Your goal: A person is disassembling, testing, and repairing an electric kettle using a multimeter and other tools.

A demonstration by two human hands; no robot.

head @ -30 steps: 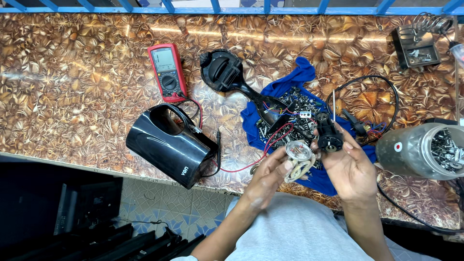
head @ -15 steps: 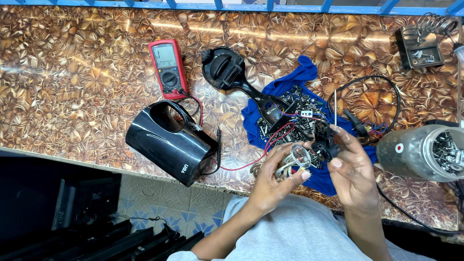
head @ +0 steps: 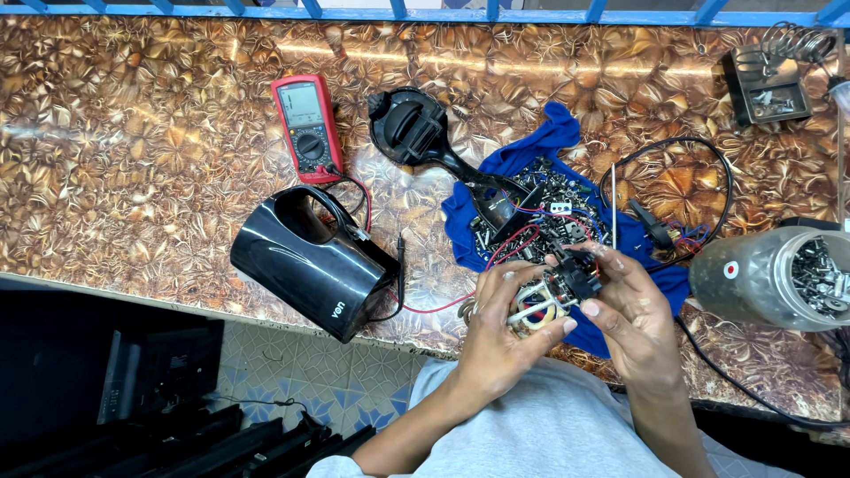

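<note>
Both my hands meet at the near edge of the patterned table (head: pixel 133 142), over the blue cloth (head: pixel 549 142). My left hand (head: pixel 500 332) is closed around a small round motor part (head: pixel 538 301) with copper windings and a pale ring, cupping it from below. My right hand (head: pixel 633 310) grips the black end of that same part (head: pixel 580 276), thumb and fingertips pinched on it.

Red wires run from the part toward the cloth. The cloth carries a heap of small metal bits and screws (head: pixel 549 208).

Left of my hands, 1 black kettle body (head: pixel 310 261) lies on its side at the table edge. Behind it, 1 red multimeter (head: pixel 305 128) lies face up, its red lead trailing toward me. 1 black kettle base with handle (head: pixel 416 133) lies beside the meter.

To my right, 1 clear plastic jar (head: pixel 770 274) lies tipped, metal parts inside. 1 black cable (head: pixel 699 168) loops behind it.
</note>
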